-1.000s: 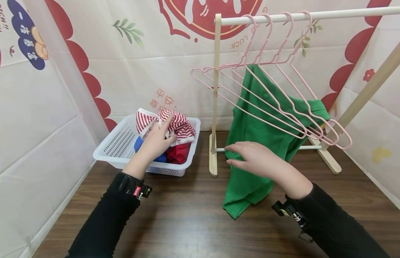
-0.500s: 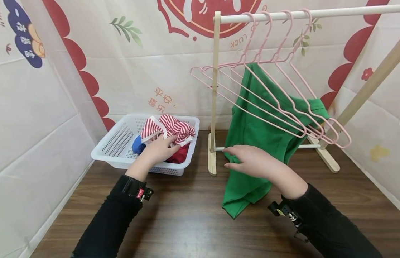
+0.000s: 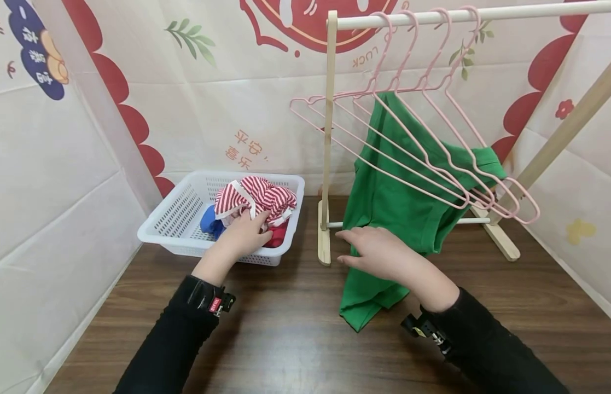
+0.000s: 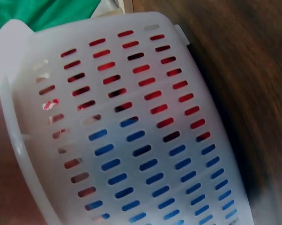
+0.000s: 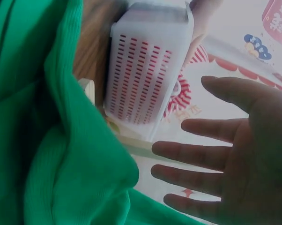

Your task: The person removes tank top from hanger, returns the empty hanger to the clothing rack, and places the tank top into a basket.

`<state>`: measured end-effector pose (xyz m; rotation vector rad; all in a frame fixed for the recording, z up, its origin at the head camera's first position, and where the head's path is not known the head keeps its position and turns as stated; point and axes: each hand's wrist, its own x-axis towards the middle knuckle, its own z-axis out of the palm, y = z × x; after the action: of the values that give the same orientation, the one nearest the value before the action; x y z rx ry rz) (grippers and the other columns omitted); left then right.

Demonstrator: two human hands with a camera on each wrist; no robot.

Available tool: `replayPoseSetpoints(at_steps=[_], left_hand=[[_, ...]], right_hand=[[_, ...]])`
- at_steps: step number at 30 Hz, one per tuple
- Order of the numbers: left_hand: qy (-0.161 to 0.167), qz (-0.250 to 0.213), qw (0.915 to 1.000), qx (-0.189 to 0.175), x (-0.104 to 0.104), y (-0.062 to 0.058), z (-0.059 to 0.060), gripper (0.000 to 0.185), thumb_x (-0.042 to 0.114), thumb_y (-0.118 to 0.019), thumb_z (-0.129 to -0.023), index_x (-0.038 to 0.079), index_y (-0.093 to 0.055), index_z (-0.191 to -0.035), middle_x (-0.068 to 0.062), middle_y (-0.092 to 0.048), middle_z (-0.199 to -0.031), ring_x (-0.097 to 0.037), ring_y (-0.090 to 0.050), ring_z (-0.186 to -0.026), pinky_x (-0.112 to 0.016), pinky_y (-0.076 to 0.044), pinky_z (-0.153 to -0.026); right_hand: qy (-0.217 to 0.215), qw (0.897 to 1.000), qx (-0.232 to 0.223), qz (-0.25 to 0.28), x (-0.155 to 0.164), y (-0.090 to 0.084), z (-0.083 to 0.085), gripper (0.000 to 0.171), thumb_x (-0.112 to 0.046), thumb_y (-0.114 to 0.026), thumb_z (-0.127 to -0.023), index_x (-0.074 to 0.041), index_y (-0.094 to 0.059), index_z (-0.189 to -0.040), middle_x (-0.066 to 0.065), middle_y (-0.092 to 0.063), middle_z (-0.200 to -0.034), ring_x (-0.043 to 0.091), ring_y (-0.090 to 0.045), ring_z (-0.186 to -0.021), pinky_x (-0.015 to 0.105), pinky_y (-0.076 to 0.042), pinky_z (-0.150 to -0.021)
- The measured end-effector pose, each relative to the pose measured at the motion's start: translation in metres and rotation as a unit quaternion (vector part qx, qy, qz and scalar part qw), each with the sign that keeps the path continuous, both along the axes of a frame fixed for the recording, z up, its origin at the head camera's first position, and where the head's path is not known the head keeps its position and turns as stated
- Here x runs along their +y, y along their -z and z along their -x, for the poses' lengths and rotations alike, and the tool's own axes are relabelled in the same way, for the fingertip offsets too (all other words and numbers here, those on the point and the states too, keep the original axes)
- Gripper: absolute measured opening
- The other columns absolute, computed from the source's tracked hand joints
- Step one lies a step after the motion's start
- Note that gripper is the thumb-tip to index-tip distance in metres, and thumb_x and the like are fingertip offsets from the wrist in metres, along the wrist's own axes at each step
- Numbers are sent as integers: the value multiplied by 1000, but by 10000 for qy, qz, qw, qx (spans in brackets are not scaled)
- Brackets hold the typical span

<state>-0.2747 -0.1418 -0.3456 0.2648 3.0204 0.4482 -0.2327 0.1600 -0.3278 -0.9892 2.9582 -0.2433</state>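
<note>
In the head view a red-and-white striped garment (image 3: 266,198) with white trim lies bunched in the white plastic basket (image 3: 164,216). My left hand (image 3: 240,236) reaches over the basket's front rim and touches this garment. Its thumb and index finger stand apart; the other fingertips are hidden, so a grip cannot be made out. To the right, my right hand (image 3: 379,249) hovers in front of a green garment (image 3: 408,191) draped on the clothes rack. Its fingers are straight and spread in the right wrist view, with nothing held.
Several pink hangers (image 3: 423,87) hang from the rack's white rail (image 3: 522,12). A wooden post (image 3: 330,120) stands between basket and green garment. Blue cloth (image 3: 210,220) and red cloth (image 3: 278,234) lie under the striped garment. Printed fabric walls (image 3: 79,180) enclose the brown table (image 3: 266,328).
My left hand has moved down over the basket, and the striped garment has sunk lower with it. My right hand has shifted slightly down and left, still spread.
</note>
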Motion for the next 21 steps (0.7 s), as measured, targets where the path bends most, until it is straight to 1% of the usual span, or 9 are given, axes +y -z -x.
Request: replayPoseSetpoints(at_steps=[2,4,9,12,16,18,21], left_hand=[[-83,83,9998,129,2,0,-1,65,43,-52,-97,21,-31,-154,-30,-20,-154,-51,-22,-139,-67,-26,-104],[-146,234,9991,308,4,-1,-3,65,43,-54,-96,22,-32,-154,-31,-24,-151,-53,-26,-136,-68,-28,-102],[-159,675,9946,770,10,-10,-12,64,42,-59,-94,21,-38,-150,-30,-40,-142,-51,-41,-124,-66,-36,-97],[-142,836,9899,1137,14,-17,-18,59,40,-60,-93,19,-45,-146,-26,-51,-133,-45,-50,-114,-61,-42,-94],[-175,967,9826,1576,18,-26,-24,54,38,-61,-93,15,-52,-141,-23,-60,-122,-40,-56,-104,-55,-48,-86],[-189,989,9801,1708,19,-30,-27,52,39,-61,-93,14,-54,-139,-22,-63,-119,-39,-58,-102,-54,-50,-81],[-199,956,9743,2029,20,-36,-29,49,37,-60,-94,11,-56,-135,-21,-66,-113,-38,-61,-100,-53,-52,-78]], right_hand=[[14,9999,134,-31,-1,1,-3,55,-39,-63,-94,-6,-54,-136,11,-62,-124,29,-58,-114,47,-46,-93],[15,9997,249,-48,-2,1,-6,55,-40,-63,-94,-6,-54,-136,11,-62,-123,29,-58,-113,47,-46,-93],[90,9984,546,-62,-1,-2,-11,56,-40,-64,-93,-5,-55,-135,11,-63,-121,29,-59,-111,47,-46,-92],[131,9973,719,-47,1,-5,-13,57,-40,-65,-93,-4,-55,-135,11,-63,-119,29,-60,-108,47,-48,-89],[104,9961,880,-11,4,-8,-16,57,-39,-65,-93,-3,-55,-135,12,-64,-118,29,-60,-106,46,-49,-86],[96,9957,923,16,6,-10,-17,57,-39,-65,-93,-3,-54,-136,12,-64,-119,29,-60,-107,46,-49,-86],[116,9953,958,71,9,-12,-20,58,-39,-66,-92,-4,-54,-136,12,-64,-120,29,-60,-109,47,-49,-87]])
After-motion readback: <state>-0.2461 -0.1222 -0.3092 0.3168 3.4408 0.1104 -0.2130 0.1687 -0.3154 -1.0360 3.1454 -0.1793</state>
